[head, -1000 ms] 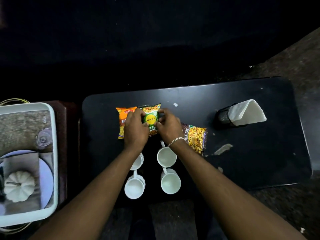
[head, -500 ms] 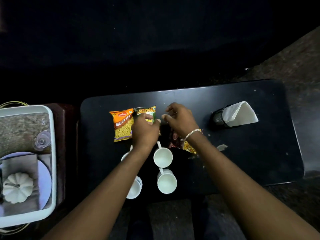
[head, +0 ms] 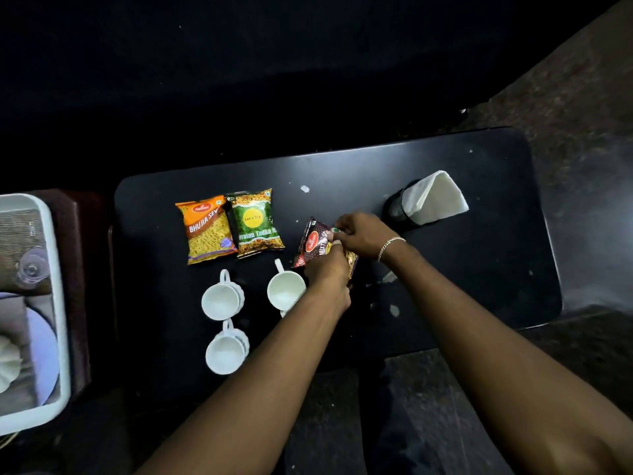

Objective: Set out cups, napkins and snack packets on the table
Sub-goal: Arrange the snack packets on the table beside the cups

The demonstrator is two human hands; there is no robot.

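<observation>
On the black table [head: 479,275] lie an orange snack packet [head: 205,231] and, touching its right side, a green snack packet [head: 257,222]. A maroon snack packet [head: 313,241] sits to their right, tilted, with my left hand [head: 329,272] gripping its near edge and my right hand [head: 363,234] pinching its far corner. White cups stand in front of the packets: one [head: 221,298], another [head: 227,349] and a third [head: 284,289] beside my left wrist. A fourth cup is mostly hidden under my left forearm. White napkins [head: 435,197] stick out of a black mesh holder [head: 397,209] lying at the right.
A white tray [head: 54,303] sits on a side stand at the left, holding a glass [head: 32,267], a plate and a pale pumpkin-shaped object [head: 8,361]. Small white scraps dot the table. Dark floor surrounds it.
Both hands left the green packet, which now lies beside the orange one, and moved right onto the maroon packet, lifting and turning it.
</observation>
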